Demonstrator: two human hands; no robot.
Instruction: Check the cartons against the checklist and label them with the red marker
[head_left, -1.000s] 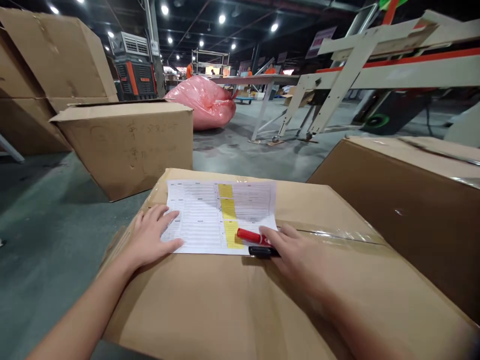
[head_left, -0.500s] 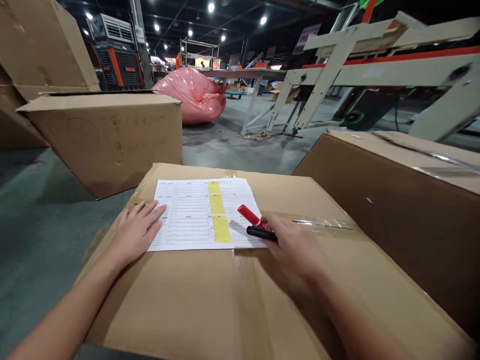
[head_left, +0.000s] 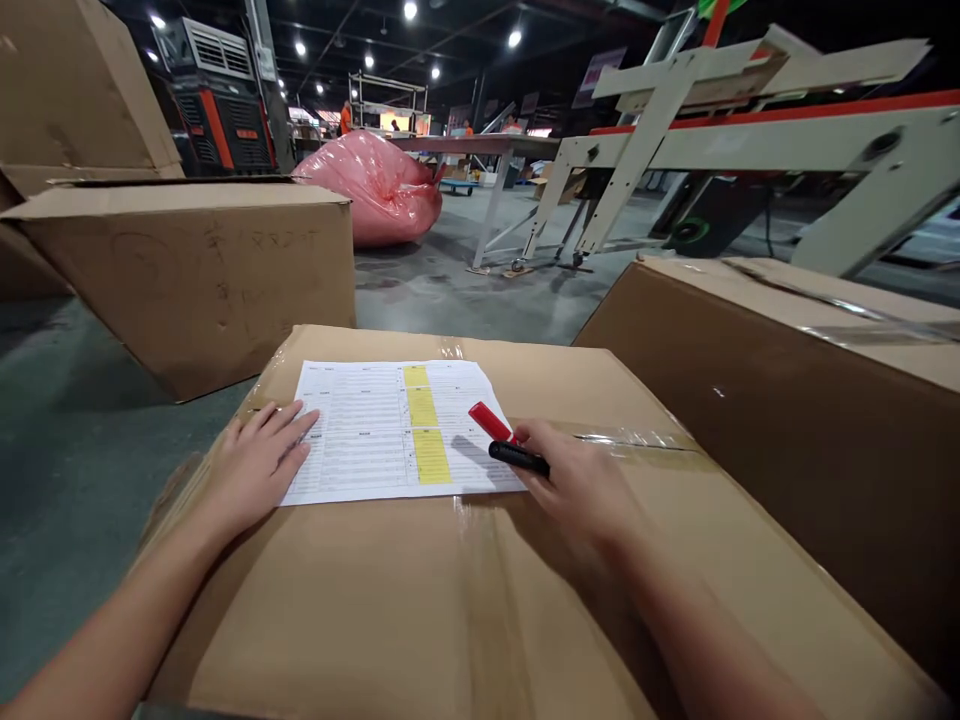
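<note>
A printed sheet of paper (head_left: pixel 367 430) with text rows and a yellow-highlighted column lies flat on a taped cardboard box (head_left: pixel 360 590). My left hand (head_left: pixel 259 460) rests on the sheet's left edge, fingers spread and nothing in its grasp. Over the sheet's right side, my right hand (head_left: pixel 574 475) is closed around two pieces: a red marker (head_left: pixel 491 421) and a black marker-like piece (head_left: pixel 519 458), perhaps a cap or second pen. Both point up and left, casting a shadow on the paper. The ends inside my fingers are hidden.
Another cardboard box (head_left: pixel 787 400) stands close on the right, and an open-topped box (head_left: pixel 225 270) at the left. Behind are a pink plastic bag (head_left: pixel 367 190), a conveyor frame (head_left: pixel 750 140) and a black-and-orange cooler unit (head_left: pixel 221 120). People in orange work far back.
The whole view has shifted slightly, so most things appear a little further left. Both hands keep their places on the sheet, and the right hand still grips the markers.
</note>
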